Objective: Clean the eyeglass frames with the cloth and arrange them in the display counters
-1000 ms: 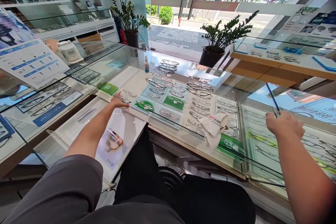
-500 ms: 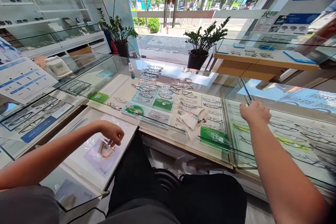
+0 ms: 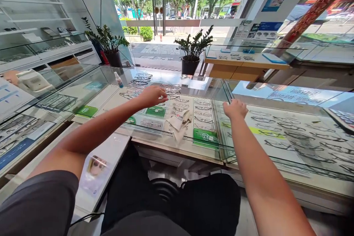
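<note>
My left hand (image 3: 153,96) is over the glass counter, above the rows of eyeglasses (image 3: 143,77). Its fingers are bent and apart, and no object shows in them. My right hand (image 3: 235,109) is at the counter's glass top, beside a dark strip (image 3: 228,91) where two counter sections meet. Its fingers are curled; whatever they may grip is hidden. Between the hands lies a crumpled pale cleaning cloth (image 3: 179,121) with red print. A green card (image 3: 206,136) is close to the cloth, and a column of glasses (image 3: 203,113) lies behind that card.
A small spray bottle (image 3: 118,80) stands at the counter's left part. More eyeglasses (image 3: 265,132) fill the right section. Potted plants (image 3: 190,62) stand beyond the counter by the window. A white side counter (image 3: 116,147) with a printed picture is at my left.
My left hand has moved from above the side counter forward and right, over the glasses. My right hand stays by the dark strip. The view has turned somewhat to the right.
</note>
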Available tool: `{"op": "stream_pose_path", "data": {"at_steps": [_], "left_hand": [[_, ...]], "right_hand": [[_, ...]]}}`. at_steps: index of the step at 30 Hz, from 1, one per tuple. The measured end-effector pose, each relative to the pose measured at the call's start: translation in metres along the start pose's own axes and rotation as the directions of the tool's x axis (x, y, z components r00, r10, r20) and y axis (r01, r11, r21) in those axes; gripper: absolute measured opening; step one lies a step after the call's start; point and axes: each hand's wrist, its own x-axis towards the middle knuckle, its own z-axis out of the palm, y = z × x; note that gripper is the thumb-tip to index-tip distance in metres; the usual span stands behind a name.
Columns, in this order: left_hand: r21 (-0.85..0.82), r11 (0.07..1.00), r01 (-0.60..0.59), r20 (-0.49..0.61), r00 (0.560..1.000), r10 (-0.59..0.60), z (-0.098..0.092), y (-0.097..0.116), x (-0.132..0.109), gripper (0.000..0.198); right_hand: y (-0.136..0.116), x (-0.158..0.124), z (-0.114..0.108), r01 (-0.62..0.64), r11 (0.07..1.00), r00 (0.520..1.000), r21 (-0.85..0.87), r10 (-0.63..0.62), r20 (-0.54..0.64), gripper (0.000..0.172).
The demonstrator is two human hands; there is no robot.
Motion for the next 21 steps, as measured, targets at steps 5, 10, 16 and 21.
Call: {"op": "stream_pose_path", "data": {"at_steps": [5,10,16,21], "left_hand": [[0.191,0.977,0.096,0.018,0.995,-0.102,0.030,-0.023,0.051,0.031],[0.248,0.960,0.128,0.087,0.984,-0.153,0.048,-0.033,0.078,0.036],[0.192,0.971,0.142,0.094,0.982,-0.162,0.063,-0.035,0.090,0.041],[0.187,0.971,0.147,0.052,0.986,-0.159,0.057,-0.024,0.081,0.037]], "right_hand": [[-0.004,-0.002,-0.001,-0.019,1.000,1.000,0.006,0.019,-0.008,0.069],[-0.005,-0.001,0.000,-0.028,0.999,1.000,0.015,0.028,-0.002,0.070],[-0.005,0.002,0.001,-0.024,1.000,0.999,0.012,0.024,-0.022,0.065],[-0.004,0.004,0.001,-0.016,1.000,0.999,0.011,0.016,-0.037,0.062]]}}
